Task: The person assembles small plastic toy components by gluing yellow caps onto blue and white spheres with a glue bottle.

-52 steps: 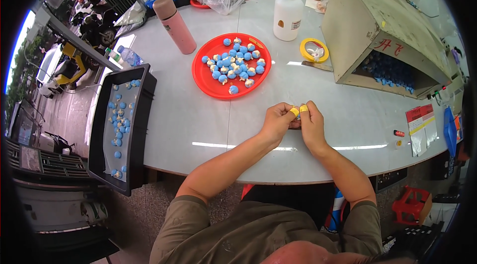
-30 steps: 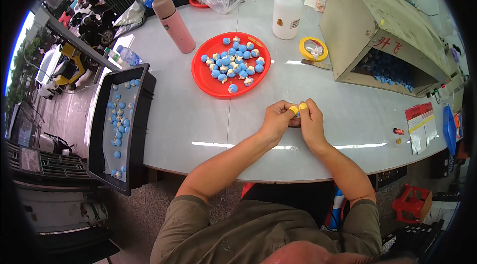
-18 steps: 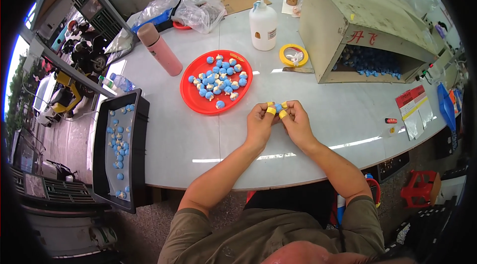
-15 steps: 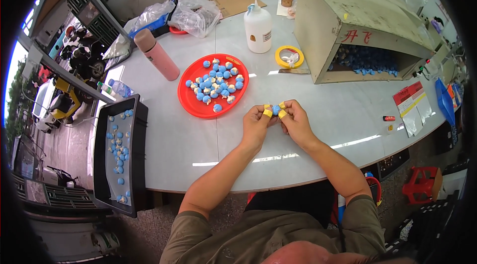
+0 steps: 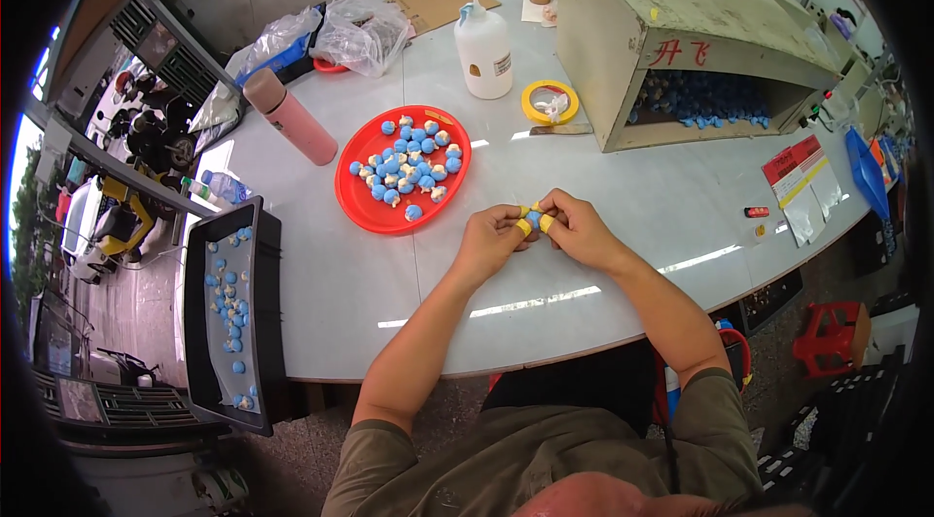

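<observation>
Over the grey table, my left hand point(image 5: 494, 239) and my right hand point(image 5: 581, 232) meet with their fingertips pinched round a small blue ball point(image 5: 533, 218). Yellow tape wraps the thumbs and forefingers of both. Fingers cover much of the ball, so its far side is hidden. To the left of my hands lies a red round tray point(image 5: 352, 210) with many blue-and-cream balls like it, heaped toward its middle. One blue ball point(image 5: 413, 213) sits apart near the tray's front rim.
At the table's left edge stands a black bin point(image 5: 269, 322) with more blue balls on a sheet. Behind are a pink flask point(image 5: 297, 123), a white squeeze bottle point(image 5: 484, 55), yellow tape point(image 5: 528, 106) and an open-fronted box point(image 5: 623, 50) with blue pieces inside. Red-and-yellow papers point(image 5: 800, 167) lie right.
My fingers have closed in and turned slightly around the blue ball, and less of it shows. The whole view has shifted a little; the tray and the bin stay as they were.
</observation>
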A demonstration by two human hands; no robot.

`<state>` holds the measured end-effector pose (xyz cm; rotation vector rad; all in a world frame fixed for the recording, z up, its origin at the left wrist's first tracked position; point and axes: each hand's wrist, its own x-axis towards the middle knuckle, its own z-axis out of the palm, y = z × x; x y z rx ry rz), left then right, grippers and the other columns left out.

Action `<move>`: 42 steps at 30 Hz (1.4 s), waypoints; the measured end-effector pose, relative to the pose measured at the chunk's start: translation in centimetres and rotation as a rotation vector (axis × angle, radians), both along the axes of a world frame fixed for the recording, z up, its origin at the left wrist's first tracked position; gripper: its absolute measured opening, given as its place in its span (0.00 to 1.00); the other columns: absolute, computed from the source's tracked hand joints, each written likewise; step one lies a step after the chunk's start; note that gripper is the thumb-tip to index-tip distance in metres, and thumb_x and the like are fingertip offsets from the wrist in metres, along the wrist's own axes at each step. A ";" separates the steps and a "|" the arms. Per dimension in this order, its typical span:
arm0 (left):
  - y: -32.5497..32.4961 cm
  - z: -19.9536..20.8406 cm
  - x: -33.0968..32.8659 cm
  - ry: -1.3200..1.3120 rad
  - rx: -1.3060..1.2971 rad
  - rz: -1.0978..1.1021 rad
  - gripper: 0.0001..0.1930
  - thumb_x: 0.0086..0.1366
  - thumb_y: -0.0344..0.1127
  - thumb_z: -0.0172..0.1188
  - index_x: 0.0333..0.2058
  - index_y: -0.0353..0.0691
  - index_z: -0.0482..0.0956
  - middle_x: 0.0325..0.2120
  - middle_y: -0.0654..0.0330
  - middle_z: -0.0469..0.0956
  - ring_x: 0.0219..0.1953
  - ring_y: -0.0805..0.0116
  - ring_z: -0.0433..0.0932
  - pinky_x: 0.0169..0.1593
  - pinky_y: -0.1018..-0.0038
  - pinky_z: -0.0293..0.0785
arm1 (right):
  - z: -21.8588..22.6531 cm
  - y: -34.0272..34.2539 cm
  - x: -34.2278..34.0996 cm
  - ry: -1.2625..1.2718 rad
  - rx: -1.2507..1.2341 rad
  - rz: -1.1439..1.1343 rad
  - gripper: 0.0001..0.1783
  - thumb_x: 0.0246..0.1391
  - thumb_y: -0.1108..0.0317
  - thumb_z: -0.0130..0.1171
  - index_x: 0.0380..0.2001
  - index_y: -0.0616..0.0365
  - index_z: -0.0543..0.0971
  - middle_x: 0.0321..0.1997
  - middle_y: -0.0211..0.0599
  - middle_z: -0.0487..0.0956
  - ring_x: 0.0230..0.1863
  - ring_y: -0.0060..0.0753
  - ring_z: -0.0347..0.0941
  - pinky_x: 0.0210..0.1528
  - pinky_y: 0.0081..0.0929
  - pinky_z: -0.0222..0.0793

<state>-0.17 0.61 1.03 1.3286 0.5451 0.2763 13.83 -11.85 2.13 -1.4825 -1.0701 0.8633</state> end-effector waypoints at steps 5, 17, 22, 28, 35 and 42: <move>0.1 -0.9 -0.1 -0.088 0.054 0.003 0.12 0.63 0.23 0.56 0.44 0.24 0.74 0.40 0.51 0.79 0.41 0.66 0.81 0.43 0.78 0.79 | 0.0 0.0 -0.2 -0.036 0.039 0.013 0.06 0.56 0.81 0.47 0.37 0.62 0.69 0.26 0.29 0.72 0.22 0.14 0.64 0.24 0.17 0.62; -0.3 -1.8 0.0 -0.095 0.223 0.051 0.10 0.61 0.21 0.57 0.42 0.23 0.74 0.36 0.51 0.80 0.39 0.68 0.81 0.42 0.80 0.77 | -0.5 -0.1 -0.1 -0.202 0.133 0.017 0.07 0.55 0.83 0.46 0.36 0.63 0.69 0.29 0.31 0.72 0.25 0.16 0.64 0.26 0.19 0.63; -0.7 -0.2 -0.2 -0.077 0.212 0.075 0.10 0.61 0.21 0.57 0.41 0.23 0.74 0.36 0.52 0.80 0.38 0.69 0.81 0.42 0.79 0.78 | -0.2 0.2 -0.5 -0.164 0.076 -0.019 0.09 0.51 0.82 0.48 0.38 0.65 0.71 0.32 0.39 0.76 0.30 0.25 0.70 0.34 0.23 0.67; -0.1 1.4 0.0 -0.148 -0.238 0.244 0.11 0.65 0.26 0.53 0.45 0.26 0.72 0.39 0.53 0.78 0.39 0.70 0.81 0.43 0.79 0.79 | 0.1 0.4 -1.0 0.245 0.128 -0.138 0.14 0.57 0.78 0.48 0.47 0.64 0.69 0.35 0.28 0.71 0.28 0.15 0.67 0.30 0.16 0.65; 4.3 1.7 -0.6 -0.518 -0.658 0.567 0.15 0.72 0.33 0.39 0.52 0.30 0.66 0.49 0.49 0.74 0.49 0.64 0.77 0.49 0.76 0.77 | -0.1 0.2 1.2 0.287 0.155 -0.291 0.16 0.56 0.76 0.50 0.49 0.64 0.69 0.35 0.28 0.69 0.26 0.15 0.66 0.27 0.16 0.65; 2.0 1.3 -0.6 -0.456 -0.571 0.408 0.21 0.73 0.41 0.37 0.54 0.31 0.64 0.50 0.47 0.74 0.51 0.59 0.76 0.52 0.72 0.75 | -0.4 0.8 3.1 0.334 0.290 -0.587 0.14 0.55 0.77 0.50 0.46 0.62 0.70 0.34 0.29 0.70 0.24 0.16 0.66 0.25 0.16 0.63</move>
